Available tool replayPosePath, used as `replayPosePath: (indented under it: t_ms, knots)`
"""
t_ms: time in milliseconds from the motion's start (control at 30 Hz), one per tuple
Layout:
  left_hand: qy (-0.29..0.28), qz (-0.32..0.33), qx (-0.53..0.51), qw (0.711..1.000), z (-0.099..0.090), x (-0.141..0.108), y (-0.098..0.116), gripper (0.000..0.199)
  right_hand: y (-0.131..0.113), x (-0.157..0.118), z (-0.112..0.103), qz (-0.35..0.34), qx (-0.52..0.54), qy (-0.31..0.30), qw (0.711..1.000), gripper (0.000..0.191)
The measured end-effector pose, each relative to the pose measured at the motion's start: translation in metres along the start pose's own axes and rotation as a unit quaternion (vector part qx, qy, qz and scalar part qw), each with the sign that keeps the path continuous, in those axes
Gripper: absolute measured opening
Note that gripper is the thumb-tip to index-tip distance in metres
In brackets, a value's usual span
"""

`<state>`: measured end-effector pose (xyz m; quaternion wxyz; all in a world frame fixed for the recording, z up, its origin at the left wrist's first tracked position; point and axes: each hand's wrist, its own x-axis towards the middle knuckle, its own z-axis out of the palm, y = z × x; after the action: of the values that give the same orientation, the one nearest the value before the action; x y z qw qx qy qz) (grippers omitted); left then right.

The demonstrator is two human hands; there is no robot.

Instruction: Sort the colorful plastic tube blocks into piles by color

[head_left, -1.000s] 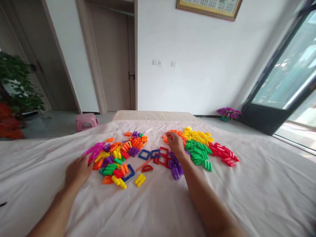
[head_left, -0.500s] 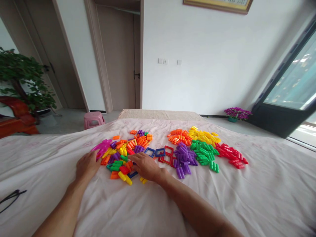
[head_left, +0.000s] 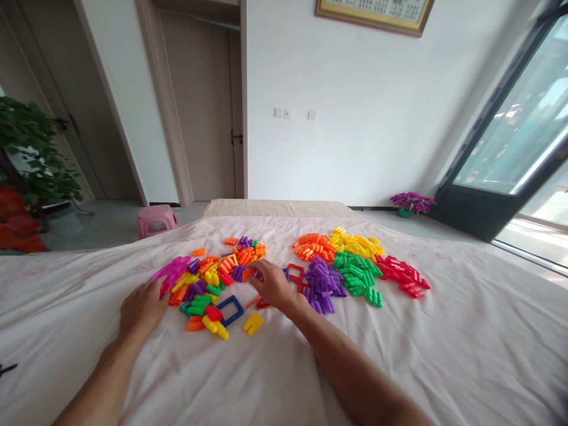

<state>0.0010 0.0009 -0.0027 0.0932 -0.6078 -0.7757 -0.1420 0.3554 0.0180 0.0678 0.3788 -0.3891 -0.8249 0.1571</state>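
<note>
My right hand (head_left: 271, 285) is closed, thumb and fingers pinching an orange plastic building piece (head_left: 248, 274) at the right edge of a mixed pile. The pile's yellow pieces (head_left: 212, 277), green pieces (head_left: 198, 305) and purple pieces (head_left: 194, 290) lie left of it. At the pile's left side rests my left hand (head_left: 144, 306), fingers stretched against magenta pieces (head_left: 174, 271); its fingertips are partly hidden. A blue square frame (head_left: 231, 310) and a yellow forked piece (head_left: 253, 323) lie nearer me. Red frames (head_left: 296, 272) are partly covered by my right hand.
Single-colour heaps stand to the right: orange (head_left: 314, 247), yellow (head_left: 355, 242), purple (head_left: 323, 283), green (head_left: 356, 273) and red (head_left: 403, 274). A pale wrinkled cloth (head_left: 399, 355) covers the surface. Beyond it are a pink stool (head_left: 157, 221) and potted purple flowers (head_left: 412, 203).
My right hand has lifted off the blue frame and moved up and right, now with an orange piece in its fingers. The yellow forked piece is uncovered. My left hand stays by the magenta pieces.
</note>
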Motion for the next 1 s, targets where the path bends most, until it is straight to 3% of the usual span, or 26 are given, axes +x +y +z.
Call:
replayPosePath:
  t_ms: [167, 333, 467, 533, 633, 733, 867, 1000]
  knots:
    - [0.001, 0.002, 0.001, 1.000, 0.001, 0.000, 0.000, 0.050, 0.052, 0.013, -0.040, 0.115, -0.071, 0.097, 0.986, 0.019]
    - [0.004, 0.000, 0.005, 1.000, 0.000, 0.000, 0.001, 0.050, 0.094, 0.011, -0.077, 0.211, -0.130, 0.198, 0.948, 0.030]
    - [-0.004, -0.004, 0.011, 1.000, -0.005, -0.002, 0.004, 0.048, 0.111, 0.009, -0.095, 0.231, -0.125, 0.296, 0.918, 0.045]
    - [-0.008, -0.005, 0.011, 1.000, -0.009, -0.003, 0.006, 0.047, 0.108, 0.010, -0.097, 0.231, -0.091, 0.300, 0.921, 0.044]
    - [-0.005, -0.007, 0.006, 1.000, -0.014, -0.004, 0.009, 0.047, 0.089, 0.014, -0.090, 0.221, -0.025, 0.199, 0.955, 0.037]
    - [-0.004, -0.012, 0.003, 1.000, -0.015, -0.005, 0.011, 0.048, 0.057, 0.014, -0.077, 0.178, 0.039, 0.000, 0.983, 0.033]
    - [-0.013, -0.008, 0.002, 1.000, -0.014, -0.004, 0.009, 0.049, 0.016, 0.010, -0.059, 0.110, 0.097, -0.250, 0.957, 0.029]
    - [-0.010, -0.002, 0.000, 1.000, -0.012, -0.004, 0.008, 0.049, -0.012, 0.004, -0.043, 0.030, 0.039, -0.362, 0.931, 0.027]
